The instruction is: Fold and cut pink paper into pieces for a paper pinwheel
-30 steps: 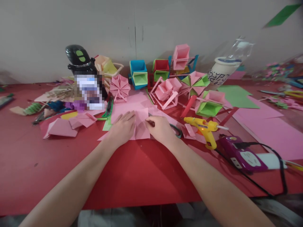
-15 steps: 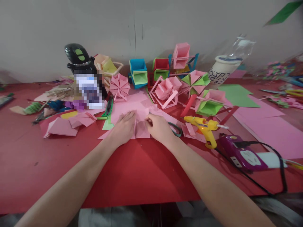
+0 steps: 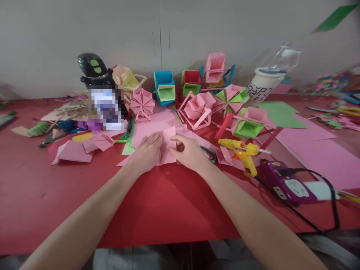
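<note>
A folded sheet of pink paper (image 3: 168, 157) lies at the middle of the table with a crease running toward me. My left hand (image 3: 147, 152) rests flat on its left part, fingers stretched out together and pressing it down. At the paper's right flap is my right hand (image 3: 187, 148), with thumb and forefinger curved onto the flap and a small gap between them. The other fingers of that hand are curled and partly hidden. More pink paper (image 3: 157, 118) lies just behind. Green-handled scissors (image 3: 208, 153) sit beside my right wrist, partly covered.
A yellow glue gun (image 3: 243, 152) and a purple power strip (image 3: 291, 183) with a black cord lie to the right. Folded paper models (image 3: 197, 105) line the back. A phone (image 3: 106, 108) leans on a black figure (image 3: 95, 69). Paper scraps (image 3: 74, 150) are at left.
My right thumb and forefinger have spread a little and moved slightly left, and the flap's right edge has shifted left with them. My left hand stays in place.
</note>
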